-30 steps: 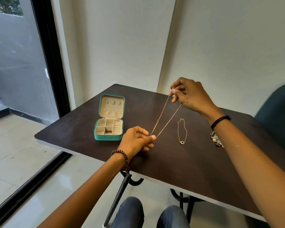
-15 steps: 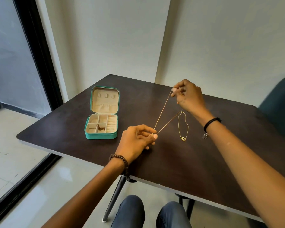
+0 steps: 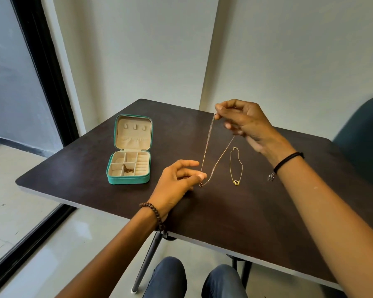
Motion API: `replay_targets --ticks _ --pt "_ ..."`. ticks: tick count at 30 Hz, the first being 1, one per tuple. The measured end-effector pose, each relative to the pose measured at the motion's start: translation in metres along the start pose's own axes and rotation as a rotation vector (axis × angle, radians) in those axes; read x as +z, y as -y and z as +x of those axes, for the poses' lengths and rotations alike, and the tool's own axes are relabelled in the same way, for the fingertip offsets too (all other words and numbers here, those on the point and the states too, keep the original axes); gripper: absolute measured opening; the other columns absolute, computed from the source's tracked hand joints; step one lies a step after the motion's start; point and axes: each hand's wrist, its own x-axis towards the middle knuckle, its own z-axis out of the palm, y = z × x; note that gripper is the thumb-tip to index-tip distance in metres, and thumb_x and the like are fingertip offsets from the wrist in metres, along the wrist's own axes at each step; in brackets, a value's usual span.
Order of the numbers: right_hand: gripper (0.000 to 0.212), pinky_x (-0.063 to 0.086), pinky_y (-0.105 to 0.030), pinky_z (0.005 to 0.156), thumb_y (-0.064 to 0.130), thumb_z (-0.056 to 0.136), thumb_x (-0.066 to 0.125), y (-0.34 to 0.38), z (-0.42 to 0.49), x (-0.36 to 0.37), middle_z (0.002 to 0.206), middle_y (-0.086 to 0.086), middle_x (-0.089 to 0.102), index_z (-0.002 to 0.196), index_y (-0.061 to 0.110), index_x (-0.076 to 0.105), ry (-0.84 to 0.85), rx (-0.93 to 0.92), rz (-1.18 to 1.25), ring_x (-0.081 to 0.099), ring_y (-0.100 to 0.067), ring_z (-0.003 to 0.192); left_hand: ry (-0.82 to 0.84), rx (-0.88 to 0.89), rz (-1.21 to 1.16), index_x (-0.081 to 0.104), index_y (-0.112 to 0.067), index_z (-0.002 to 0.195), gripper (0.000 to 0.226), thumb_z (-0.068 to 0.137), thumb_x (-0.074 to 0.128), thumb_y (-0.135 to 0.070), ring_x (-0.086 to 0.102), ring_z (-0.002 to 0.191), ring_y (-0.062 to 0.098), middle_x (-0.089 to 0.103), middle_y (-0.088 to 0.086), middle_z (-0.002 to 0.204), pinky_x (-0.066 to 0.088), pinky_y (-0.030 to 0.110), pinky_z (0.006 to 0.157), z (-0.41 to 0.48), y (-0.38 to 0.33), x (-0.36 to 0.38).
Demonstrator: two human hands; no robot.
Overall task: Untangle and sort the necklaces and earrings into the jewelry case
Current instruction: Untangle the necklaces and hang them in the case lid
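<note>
- Held necklace [image 3: 207, 145] — thin gold chain, centre of the frame, strung in the air between the two hands above the table [image 3: 246, 211]. Its top is pinched by the right hand [image 3: 246, 123] between thumb and forefinger, and a second strand is caught lower among the curled fingers.
- Left hand [image 3: 177, 181] — the low end of the chain, by its small ring, is pinched between the thumb and a bent finger, with the forefinger held out straight.
- Risk, snapping: the links are fine. If the hands are drawn apart hard while a knot is locked, the chain is likely to be stretched or broken.
- Risk, tightening: a pull along both strands is judged to close a snag rather than free it, so slack is needed first.
- Risk, dropping: the pinch is small. Should it slip, the chain is dropped onto the table in a heap and knotted.
- Second necklace [image 3: 236, 182] — laid flat just right of the held one, gold pendant toward the lower edge of the frame. A low swing of the held loop may be caught on it and the two joined.
- Jewelry case [image 3: 128, 179] — open, left of centre, well apart from the hands. A stored chain [image 3: 128, 169] is lodged in a lower compartment, so a careless drop there risks a fresh tangle.
</note>
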Motion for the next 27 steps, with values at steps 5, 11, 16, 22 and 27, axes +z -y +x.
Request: replay_targets --ticks 5,11,16,22,27 --pt "0.016 0.035 -0.017 0.053 0.028 0.092 0.074 0.011 -0.008 -0.001 0.086 -0.002 0.075 0.099 0.014 0.07 0.025 -0.006 -0.038 0.046 -0.009 0.057 0.027 -0.006 0.014 0.071 -0.013 0.108 0.02 0.088 0.072 -0.017 0.072 0.087 0.013 0.076 0.008 0.091 0.056 0.022 0.081 -0.002 -0.001 0.0" --pt "0.02 0.034 -0.015 0.048 0.027 0.091 0.075 0.02 -0.004 -0.006 0.084 0.0 0.074 0.103 0.01 0.07 -0.095 0.027 0.05 0.048 -0.007 0.054 -0.003 -0.043 -0.101 0.074 -0.009 0.104 0.017 0.089 0.069 -0.015 0.074 0.088 0.016 0.076 0.009 0.097 0.058 0.022 0.073 -0.005 -0.002 -0.001" --pt "0.012 0.034 -0.014 0.046 0.021 0.09 0.076 0.022 -0.006 -0.01 0.087 -0.004 0.074 0.097 0.012 0.072 -0.023 0.057 0.144 0.055 -0.009 0.059 -0.07 -0.079 -0.162 0.075 -0.01 0.104 0.016 0.088 0.069 -0.01 0.073 0.079 0.011 0.077 0.008 0.097 0.058 0.02 0.068 -0.006 -0.003 -0.004" --pt "0.023 0.037 -0.016 0.05 0.026 0.088 0.079 0.021 -0.003 -0.009 0.088 -0.004 0.077 0.101 0.009 0.074 -0.117 0.015 0.031 0.045 -0.008 0.052 -0.077 -0.129 -0.037 0.074 -0.009 0.102 0.015 0.088 0.071 -0.013 0.068 0.063 0.009 0.075 0.008 0.09 0.057 0.019 0.059 -0.003 -0.007 0.001" --pt "0.029 0.041 -0.015 0.051 0.022 0.089 0.078 0.011 0.006 -0.009 0.086 -0.004 0.078 0.106 -0.001 0.072 -0.152 0.002 -0.042 0.061 -0.009 0.06 -0.076 -0.103 0.143 0.067 -0.013 0.102 0.019 0.089 0.073 -0.024 0.062 0.056 0.01 0.076 0.002 0.086 0.052 0.022 0.05 -0.002 -0.004 0.007"
